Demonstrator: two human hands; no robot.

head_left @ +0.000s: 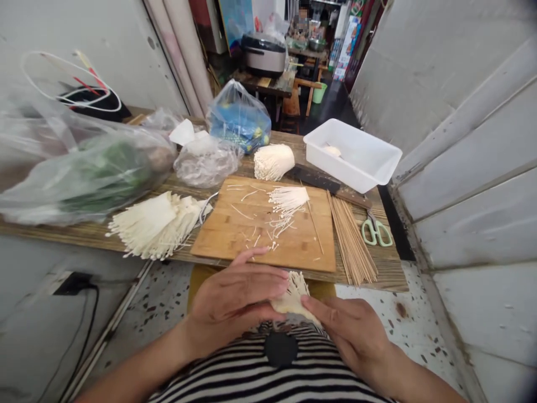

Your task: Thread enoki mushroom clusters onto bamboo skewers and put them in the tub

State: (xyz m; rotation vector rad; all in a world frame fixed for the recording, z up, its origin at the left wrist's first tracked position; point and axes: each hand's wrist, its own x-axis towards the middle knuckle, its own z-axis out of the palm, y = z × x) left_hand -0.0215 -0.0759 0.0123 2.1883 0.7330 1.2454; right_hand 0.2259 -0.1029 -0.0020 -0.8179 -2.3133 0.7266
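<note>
Between my two hands, just in front of the table edge, is a flat bunch of enoki mushrooms (297, 294). My left hand (239, 291) grips its left side, with the thumb below and the fingers stretched over it. The thumb of my right hand (352, 324) presses on its right end; the fingers beneath are partly hidden. Beyond my hands lies a wooden cutting board (235, 224) with loose enoki strands, a small fanned enoki bunch (290, 200) and one thin skewer (315, 226). A pile of fanned enoki (155, 224) lies left of the board.
Bamboo skewers (352, 240), green-handled scissors (376, 230) and a dark cleaver (316, 179) lie right of the board. Behind stand a thick enoki bundle (274, 162) and a white plastic tub (352, 157). Plastic bags (96, 173) fill the left. A person (302, 22) is far back.
</note>
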